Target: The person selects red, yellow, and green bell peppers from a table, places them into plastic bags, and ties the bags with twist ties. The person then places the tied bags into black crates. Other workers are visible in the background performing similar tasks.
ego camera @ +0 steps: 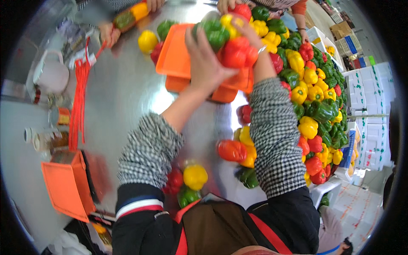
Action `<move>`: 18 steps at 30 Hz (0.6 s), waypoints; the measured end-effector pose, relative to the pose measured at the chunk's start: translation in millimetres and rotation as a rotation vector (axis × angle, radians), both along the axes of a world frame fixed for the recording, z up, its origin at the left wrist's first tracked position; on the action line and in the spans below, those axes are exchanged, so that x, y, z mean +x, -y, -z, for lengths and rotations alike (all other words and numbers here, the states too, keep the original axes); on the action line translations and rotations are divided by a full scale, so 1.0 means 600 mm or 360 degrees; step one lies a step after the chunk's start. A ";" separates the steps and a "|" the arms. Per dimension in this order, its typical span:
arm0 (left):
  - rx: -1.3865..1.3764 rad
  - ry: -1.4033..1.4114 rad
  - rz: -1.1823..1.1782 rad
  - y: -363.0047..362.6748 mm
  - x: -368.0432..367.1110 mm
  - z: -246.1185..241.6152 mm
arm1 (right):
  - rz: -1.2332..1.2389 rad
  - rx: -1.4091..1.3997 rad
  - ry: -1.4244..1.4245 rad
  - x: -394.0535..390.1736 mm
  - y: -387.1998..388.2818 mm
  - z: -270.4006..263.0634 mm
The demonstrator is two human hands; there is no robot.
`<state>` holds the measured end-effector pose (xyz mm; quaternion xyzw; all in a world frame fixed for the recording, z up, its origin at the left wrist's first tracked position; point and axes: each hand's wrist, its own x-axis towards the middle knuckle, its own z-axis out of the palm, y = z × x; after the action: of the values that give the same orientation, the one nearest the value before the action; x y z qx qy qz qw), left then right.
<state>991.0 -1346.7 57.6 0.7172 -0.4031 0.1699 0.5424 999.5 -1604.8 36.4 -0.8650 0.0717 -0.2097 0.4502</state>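
Both forearms in checked sleeves reach over a shiny metal table [127, 83]. My left hand [205, 60] spreads its fingers against a green bell pepper [216, 33]. My right hand [247, 33] curls round the far side of a red bell pepper [237, 52] and a yellow bell pepper [230, 25]; its fingertips are partly hidden. These peppers sit close together between the hands, above orange plastic trays [174, 52]. Another yellow pepper [148, 41] lies left of the trays. Nearer my body, a yellow pepper [195, 177], a green pepper [188, 196] and a red pepper [175, 180] lie together.
A large heap of mixed bell peppers [315, 92] lies at the right. Co-workers' hands [110, 34] show at the top edge. At the left are red straps [79, 102], a whitish jug [52, 71], jars [51, 140] and an orange container [68, 185]. White foam boxes [366, 86] stand beyond the heap.
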 end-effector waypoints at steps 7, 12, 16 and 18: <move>-0.0247 0.0310 0.0072 0.021 0.079 -0.086 | -0.0748 0.1307 0.0230 0.020 -0.044 -0.131; -0.0275 0.0126 0.0156 0.007 0.087 -0.060 | -0.0722 0.1718 0.0289 0.022 -0.112 -0.161; -0.0356 0.0076 0.0129 0.018 0.098 -0.038 | -0.0729 0.1803 0.0308 0.030 -0.109 -0.164; -0.0414 0.0204 0.0140 0.021 0.104 -0.039 | -0.0719 0.1844 0.0300 0.033 -0.106 -0.166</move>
<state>1053.2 -1359.1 81.2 0.6103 -0.4426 0.2422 0.6107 1019.5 -1541.4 136.2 -0.4524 -0.0507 -0.1118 0.8833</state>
